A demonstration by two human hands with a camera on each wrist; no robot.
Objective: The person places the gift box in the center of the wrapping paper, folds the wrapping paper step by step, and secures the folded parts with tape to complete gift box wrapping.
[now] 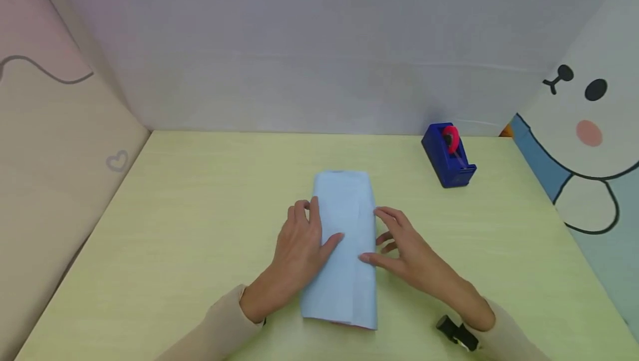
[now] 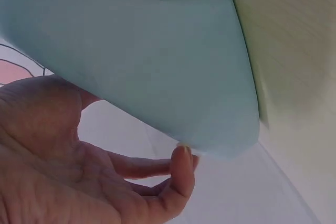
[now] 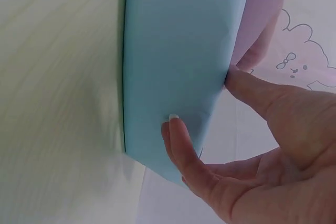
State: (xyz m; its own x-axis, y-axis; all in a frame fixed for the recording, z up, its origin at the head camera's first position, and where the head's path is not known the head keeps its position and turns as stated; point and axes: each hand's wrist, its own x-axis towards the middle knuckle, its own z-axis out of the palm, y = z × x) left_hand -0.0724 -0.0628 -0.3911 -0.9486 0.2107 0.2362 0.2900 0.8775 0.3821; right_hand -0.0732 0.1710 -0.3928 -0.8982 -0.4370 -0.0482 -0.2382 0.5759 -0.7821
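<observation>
Light-blue paper (image 1: 341, 278) is folded into a long, box-like packet, its length running away from me on the table. Along its left side lies my left hand (image 1: 301, 242), thumb resting on top and fingertips at the long edge. From the right, my right hand (image 1: 406, 255) has its thumb on the top near the paper's lengthwise edge and its curved fingers against the side. In the right wrist view a fingertip of the right hand (image 3: 252, 150) touches the blue side wall, and a pinkish surface shows beyond the edge. What the paper encloses is hidden.
A dark-blue tape dispenser (image 1: 449, 158) with a pink-red roll stands at the table's back right. The pale yellow table (image 1: 199, 211) meets a plain back panel (image 1: 319, 72). Printed cartoon panels (image 1: 589, 128) flank it. A black wrist device (image 1: 456, 332) sits by the right sleeve.
</observation>
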